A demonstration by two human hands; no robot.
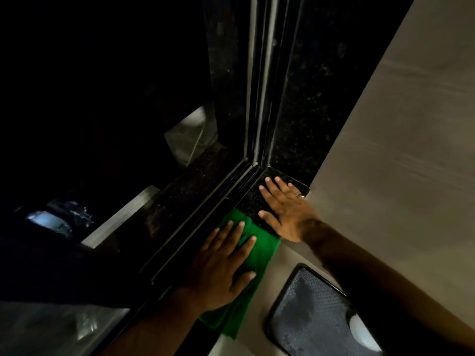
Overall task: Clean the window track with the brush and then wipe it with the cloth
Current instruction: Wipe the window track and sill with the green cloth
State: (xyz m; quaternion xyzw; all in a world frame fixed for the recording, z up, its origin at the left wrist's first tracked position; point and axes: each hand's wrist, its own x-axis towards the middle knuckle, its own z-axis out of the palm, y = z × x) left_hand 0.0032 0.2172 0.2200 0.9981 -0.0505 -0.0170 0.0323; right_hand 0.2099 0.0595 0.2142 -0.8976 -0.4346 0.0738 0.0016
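Head view is catching the left hand (221, 268) pressing flat, fingers spread, on the green cloth (253, 255) beside the black window track (213, 214); the right hand (285, 209) is lying open, seemingly empty, on the dark speckled stone sill (253, 199).

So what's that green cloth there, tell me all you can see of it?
The green cloth looks like soft, plain bright green fabric, with no pattern visible. It lies spread along the dark speckled sill, right beside the window track, and its lower end hangs over the sill's edge, slightly creased. The left hand presses flat on top of it, fingers spread. The right hand rests flat on the bare sill next to the cloth's upper end; whether it touches the cloth is unclear.
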